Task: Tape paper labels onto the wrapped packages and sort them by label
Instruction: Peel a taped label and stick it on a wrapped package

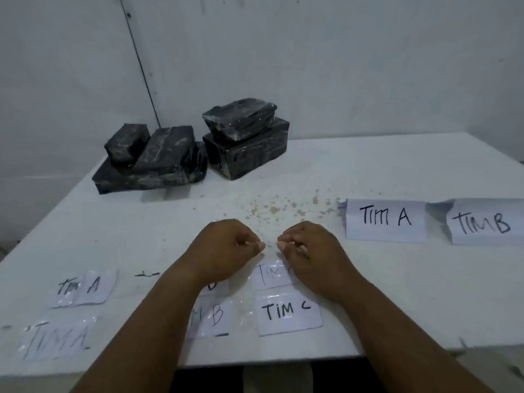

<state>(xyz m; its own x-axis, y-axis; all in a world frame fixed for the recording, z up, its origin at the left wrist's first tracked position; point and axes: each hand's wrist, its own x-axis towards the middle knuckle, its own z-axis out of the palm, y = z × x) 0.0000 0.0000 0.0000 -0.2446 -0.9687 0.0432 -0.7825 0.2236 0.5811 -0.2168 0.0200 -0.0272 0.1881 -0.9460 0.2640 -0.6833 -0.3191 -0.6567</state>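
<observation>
Well beyond both hands the black wrapped packages [192, 148] sit stacked and unlabelled, likely staged for labelling. Right of the right hand [309, 251] stand folded signs TIM A [385, 219] and TIM B [485, 222], probably sorting markers. Taped paper labels [289, 313] lie beneath the wrists, within reach. The left hand [226, 248] and right are curled, fingertips nearly meeting; whether they pinch anything I cannot tell

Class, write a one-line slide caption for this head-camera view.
Both hands curl above taped TIM labels; black wrapped packages wait unlabelled behind.
</observation>
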